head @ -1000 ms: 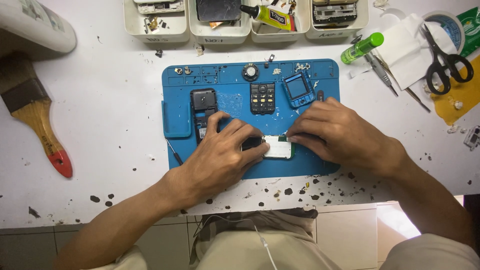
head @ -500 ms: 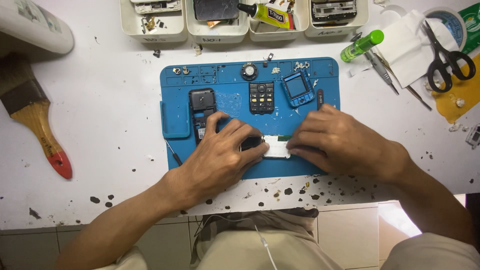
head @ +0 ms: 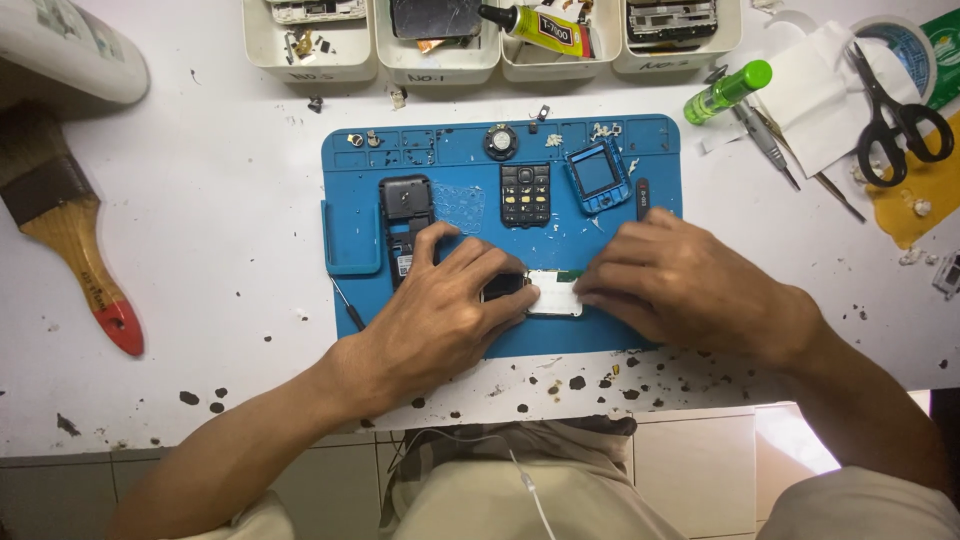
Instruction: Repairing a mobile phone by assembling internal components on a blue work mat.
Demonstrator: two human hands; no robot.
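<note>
Matt blue rubbery work mat (head: 620, 335); wooden-handled brush (head: 75, 235), red tip; glossy plastic bins (head: 310, 62) at 12 o'clock; metal scissors (head: 893, 105).

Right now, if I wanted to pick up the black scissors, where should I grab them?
Probably by the two finger loops of the scissors, coming from the near side. The loops lie toward the person, open and flat on the white paper, while the blades point away toward the tape roll.

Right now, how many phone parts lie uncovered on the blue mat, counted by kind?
Black back housing: 1
Clear key membrane: 1
Black keypad: 1
Blue screen frame: 1
Round black speaker: 1
Total: 5, not counting the small white board between the left hand and right hand.
</note>
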